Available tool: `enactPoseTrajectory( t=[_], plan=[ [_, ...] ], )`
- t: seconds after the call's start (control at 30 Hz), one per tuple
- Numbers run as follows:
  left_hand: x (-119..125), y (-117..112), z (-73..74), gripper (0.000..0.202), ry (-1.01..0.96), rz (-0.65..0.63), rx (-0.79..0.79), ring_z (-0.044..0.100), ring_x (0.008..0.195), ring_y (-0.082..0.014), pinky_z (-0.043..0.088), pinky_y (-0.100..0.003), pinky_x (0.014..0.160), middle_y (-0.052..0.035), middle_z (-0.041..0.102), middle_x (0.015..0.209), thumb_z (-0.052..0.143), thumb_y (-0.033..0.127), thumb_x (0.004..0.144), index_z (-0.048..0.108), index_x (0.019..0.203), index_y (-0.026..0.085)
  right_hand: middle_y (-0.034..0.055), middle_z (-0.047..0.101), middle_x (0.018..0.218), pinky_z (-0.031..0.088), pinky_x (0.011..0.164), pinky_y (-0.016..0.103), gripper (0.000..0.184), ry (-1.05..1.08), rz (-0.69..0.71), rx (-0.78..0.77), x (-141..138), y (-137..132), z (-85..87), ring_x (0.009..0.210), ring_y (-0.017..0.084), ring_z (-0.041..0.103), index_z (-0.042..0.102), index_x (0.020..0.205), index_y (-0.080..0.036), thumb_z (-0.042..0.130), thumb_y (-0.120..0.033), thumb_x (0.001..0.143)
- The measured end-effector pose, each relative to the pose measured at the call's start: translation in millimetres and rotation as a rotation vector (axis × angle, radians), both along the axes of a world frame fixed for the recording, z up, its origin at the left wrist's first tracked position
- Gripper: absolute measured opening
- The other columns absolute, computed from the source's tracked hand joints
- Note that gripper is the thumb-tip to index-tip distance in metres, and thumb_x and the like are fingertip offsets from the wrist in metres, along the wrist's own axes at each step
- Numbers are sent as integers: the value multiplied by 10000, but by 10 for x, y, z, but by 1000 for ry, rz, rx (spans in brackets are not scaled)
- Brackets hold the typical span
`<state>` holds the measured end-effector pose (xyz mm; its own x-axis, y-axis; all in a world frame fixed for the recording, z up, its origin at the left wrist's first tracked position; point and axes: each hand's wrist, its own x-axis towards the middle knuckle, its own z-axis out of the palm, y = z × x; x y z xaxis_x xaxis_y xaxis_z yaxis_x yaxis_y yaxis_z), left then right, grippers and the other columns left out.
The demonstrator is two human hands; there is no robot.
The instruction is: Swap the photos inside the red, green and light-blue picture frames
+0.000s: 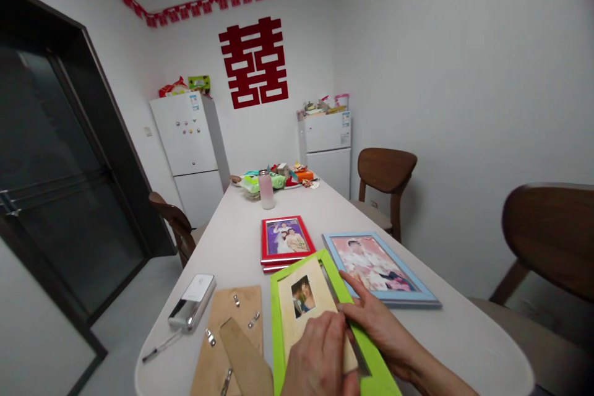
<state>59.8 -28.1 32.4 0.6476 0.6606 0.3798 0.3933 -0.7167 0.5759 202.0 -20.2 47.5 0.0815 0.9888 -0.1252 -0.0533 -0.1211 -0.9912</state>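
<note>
A lime-green picture frame (277, 322) is tilted up at the near side of the table. Inside its opening lies a cream photo mat (297, 284), slightly askew, with a small photo (303, 296) showing through its window. My left hand (318, 346) is closed on the right edge of the mat; its fingertips are partly hidden. My right hand (378, 318) grips the green frame by its right side, fingers near the inner edge. Left of the frame rests a brown backing board (250, 300) with metal clips and a stand leg.
Beyond the green frame are stacked red picture frames (304, 226) and a light-blue picture frame (413, 269). A white-and-silver device (197, 294) with a strap lies left. Farther back stand a pink bottle (266, 190) and heaped packets (250, 184). Chairs (387, 170) flank the table (232, 238).
</note>
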Motion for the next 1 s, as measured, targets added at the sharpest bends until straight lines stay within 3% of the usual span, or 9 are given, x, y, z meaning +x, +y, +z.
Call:
enactPoseTrajectory(
  t=[0.07,0.17,0.23,0.3,0.5,0.63,0.77,0.87,1.0],
  plan=[
    [-79,-36,150,619,-46,55,37,442,1033,-276,366,-382,884,-147,491,1136,462,86,617,359,1227,110,-19,574,586,404,434,228,715,-32,4,1,45,54,-75,447,124,531,114,1298,-131,448,-277,683],
    [-348,-30,277,561,-193,301,-21,518,861,-229,428,-342,763,-125,531,987,423,114,677,324,1229,106,12,603,681,408,467,242,659,-229,4,-1,152,134,-241,486,131,535,188,1272,-106,424,-241,671],
    [-586,7,265,521,-270,470,-144,530,764,-208,442,-316,675,-92,535,890,419,156,699,331,1209,100,32,609,685,419,526,270,581,-495,-35,19,224,170,-358,548,163,556,309,1218,-79,402,-234,666],
    [-822,52,169,517,-335,564,-261,528,773,-204,430,-307,687,-67,534,871,430,175,692,338,1195,106,49,617,688,417,589,289,499,-771,-82,51,274,187,-451,622,196,573,427,1134,-80,396,-234,661],
    [-1201,90,-210,491,-344,630,-413,539,698,-185,418,-283,661,-10,562,752,430,144,643,396,1132,121,108,641,851,408,661,296,375,-1114,-58,72,241,183,-516,747,230,591,531,1004,-108,383,-259,695],
    [-1217,54,-236,455,-146,624,-363,544,648,-185,416,-278,617,-3,574,708,422,142,656,430,1111,159,153,623,924,406,707,312,399,-1224,-62,68,192,210,-558,828,250,580,519,1033,-68,380,-262,714],
    [-1257,72,-291,477,6,611,-228,514,935,-230,376,-329,814,-81,560,1044,418,147,663,428,1140,156,178,599,934,404,716,343,421,-1309,-34,55,195,221,-593,850,268,564,501,1059,-43,377,-269,727],
    [-1280,100,-336,442,160,636,-141,475,1007,-251,345,-358,873,-119,534,1085,425,185,687,458,1123,122,168,571,940,414,666,372,413,-1343,-62,67,140,197,-524,818,282,559,511,1057,-77,370,-298,738],
    [-1177,95,-304,445,240,638,-18,446,1036,-284,327,-413,901,-159,519,1083,443,220,699,470,1123,88,129,563,949,411,708,333,437,-1096,-40,240,-142,209,-449,772,206,556,474,1110,-83,380,-303,744]
  ],
)
